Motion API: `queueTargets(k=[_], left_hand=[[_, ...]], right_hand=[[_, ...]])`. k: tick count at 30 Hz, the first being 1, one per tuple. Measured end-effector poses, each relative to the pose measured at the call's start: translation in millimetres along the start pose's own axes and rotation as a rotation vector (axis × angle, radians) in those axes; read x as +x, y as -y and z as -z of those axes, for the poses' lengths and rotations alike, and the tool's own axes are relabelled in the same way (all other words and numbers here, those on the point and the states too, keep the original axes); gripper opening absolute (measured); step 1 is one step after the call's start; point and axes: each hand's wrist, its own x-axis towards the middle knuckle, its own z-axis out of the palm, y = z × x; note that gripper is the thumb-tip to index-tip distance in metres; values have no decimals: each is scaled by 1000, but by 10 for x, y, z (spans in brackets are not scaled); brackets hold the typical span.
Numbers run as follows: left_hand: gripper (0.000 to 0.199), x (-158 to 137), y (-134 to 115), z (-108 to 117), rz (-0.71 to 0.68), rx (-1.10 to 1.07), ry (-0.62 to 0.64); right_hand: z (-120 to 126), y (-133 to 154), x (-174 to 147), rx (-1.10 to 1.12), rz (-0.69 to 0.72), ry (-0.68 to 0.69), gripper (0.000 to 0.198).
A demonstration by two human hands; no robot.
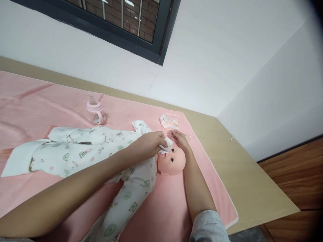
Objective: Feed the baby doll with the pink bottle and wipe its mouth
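A baby doll lies on its back on a pink blanket, dressed in a white suit with green and pink animal prints. My left hand reaches across the doll's chest, fingers pinched on a folded white wipe. The wipe rests against the doll's face, beside the mouth. My right hand lies along the far side of the doll's head, fingers stretched out with nothing seen in them. The side of the head near that palm is partly hidden.
A pink-topped baby bottle with a handle stands upright beyond the doll's legs. A small clear plastic packet lies past my right fingertips. The tan tabletop shows around the blanket's edge. Behind are a white wall and a dark-framed window.
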Motion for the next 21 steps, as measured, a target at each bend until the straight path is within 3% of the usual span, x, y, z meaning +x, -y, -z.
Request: queueTargets(k=[21], left_hand=[[30, 23, 13, 3, 22, 30, -17]], right_hand=[[-11, 14, -14, -25, 2, -4, 19]])
